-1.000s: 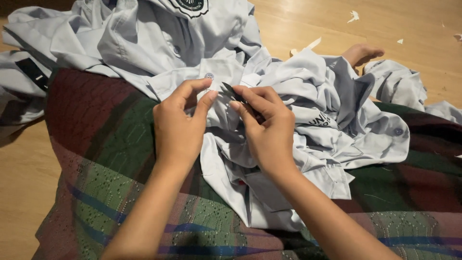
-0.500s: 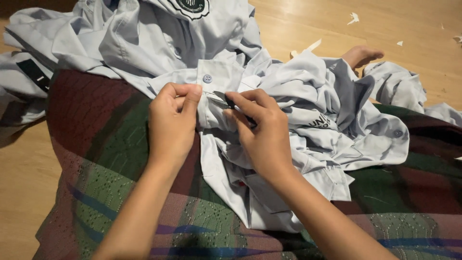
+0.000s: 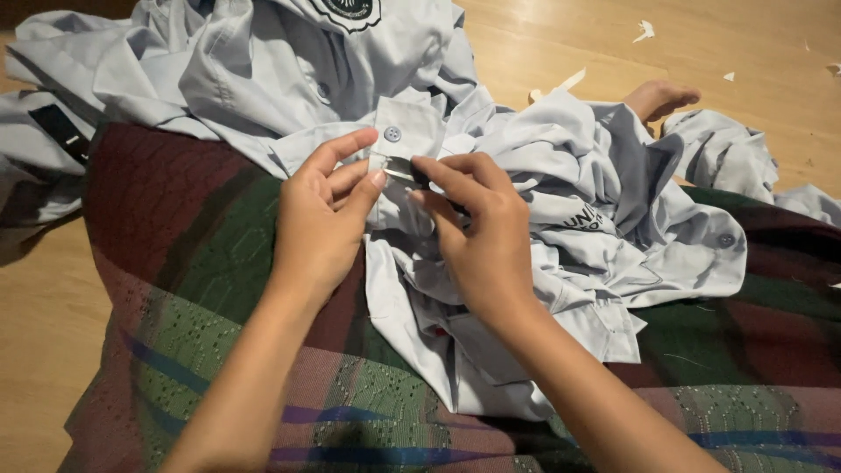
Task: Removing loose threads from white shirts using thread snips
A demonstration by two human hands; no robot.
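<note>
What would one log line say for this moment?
left hand: pinches shirt placket beside button | right hand: holds small dark tool

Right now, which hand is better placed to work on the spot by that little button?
Probably the right hand: it holds a small dark tool aimed just below the button. The left hand is only pinching the grey shirt flat.

round dark badge [image 3: 349, 10] on pale shirt at top, black rectangular tag [image 3: 61, 131] at left
</note>
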